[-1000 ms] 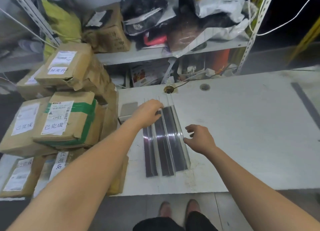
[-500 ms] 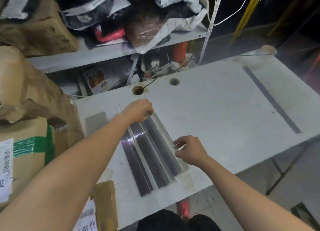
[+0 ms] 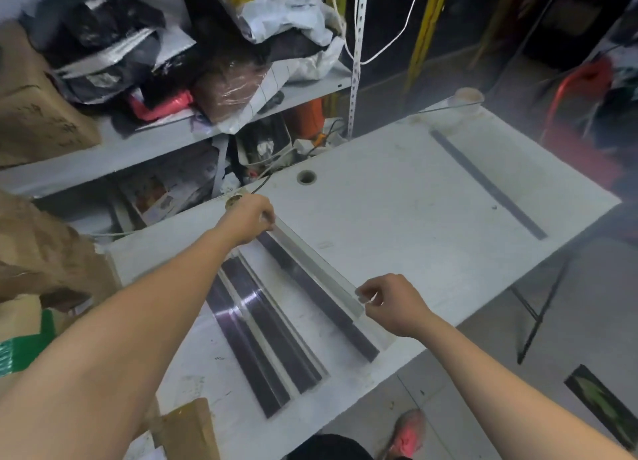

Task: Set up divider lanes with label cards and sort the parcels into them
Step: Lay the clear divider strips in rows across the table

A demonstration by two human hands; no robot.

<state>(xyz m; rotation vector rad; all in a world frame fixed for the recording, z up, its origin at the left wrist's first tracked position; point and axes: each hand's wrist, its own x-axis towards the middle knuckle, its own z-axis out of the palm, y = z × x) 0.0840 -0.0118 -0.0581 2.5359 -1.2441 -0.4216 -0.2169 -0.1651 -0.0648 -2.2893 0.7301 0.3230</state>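
Three long clear dividers with dark bases lie on the white table (image 3: pixel 397 218). My left hand (image 3: pixel 250 219) pinches the far end of the rightmost divider (image 3: pixel 317 276). My right hand (image 3: pixel 390 302) pinches its near end. This divider sits apart from the other two dividers (image 3: pixel 262 335), which lie side by side to its left. Brown cardboard parcels (image 3: pixel 41 252) are stacked at the left edge of the table, partly hidden by my left arm.
A metal shelf (image 3: pixel 138 142) behind the table holds bags, a cardboard box and wrapped packages. The table has a round cable hole (image 3: pixel 306 176), a dark strip (image 3: pixel 486 183) on the right and a cup (image 3: pixel 467 97) at the far right corner.
Both hands have taken hold of the rightmost divider and drawn it to the right, away from the other two. The camera has swung right, off the parcel stack.
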